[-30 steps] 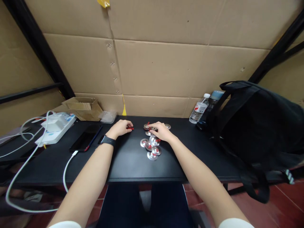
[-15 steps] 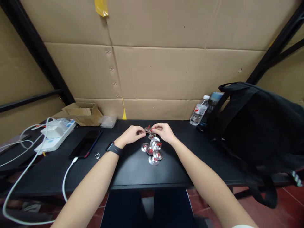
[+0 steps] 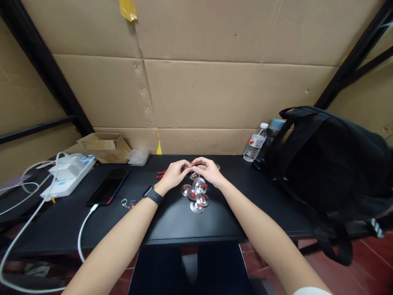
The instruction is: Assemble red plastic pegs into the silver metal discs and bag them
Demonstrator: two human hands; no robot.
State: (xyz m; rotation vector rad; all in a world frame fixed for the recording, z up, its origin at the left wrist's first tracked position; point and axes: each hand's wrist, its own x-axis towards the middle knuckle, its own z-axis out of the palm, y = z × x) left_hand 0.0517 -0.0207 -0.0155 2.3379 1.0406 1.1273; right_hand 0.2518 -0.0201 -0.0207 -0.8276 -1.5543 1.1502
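Note:
My left hand [image 3: 175, 175] and my right hand [image 3: 208, 171] meet at the back middle of the table, fingertips pinched together. A thin, pale edge and a bit of red show between them; the rest of that small item is hidden by fingers. Just below lies a cluster of round, shiny metal discs [image 3: 196, 206] with red cord-like bits, several overlapping. One disc [image 3: 194, 176] lies right under the fingertips. Another disc [image 3: 218, 166] peeks out behind my right hand. Left of my left hand are red thin pieces [image 3: 161, 173], partly covered.
A phone [image 3: 109, 186] on a white cable, a key ring [image 3: 124, 203] and a white power strip [image 3: 70, 176] are at left. Behind them stand a cardboard box [image 3: 107, 149] and a clear plastic packet [image 3: 138, 157]. Bottles [image 3: 254, 143] and a black backpack [image 3: 331, 164] stand at right.
My hands have come together, fingertips now meeting. My left hand has shifted right, uncovering red pieces and a small charm by the key ring. The view has shifted slightly.

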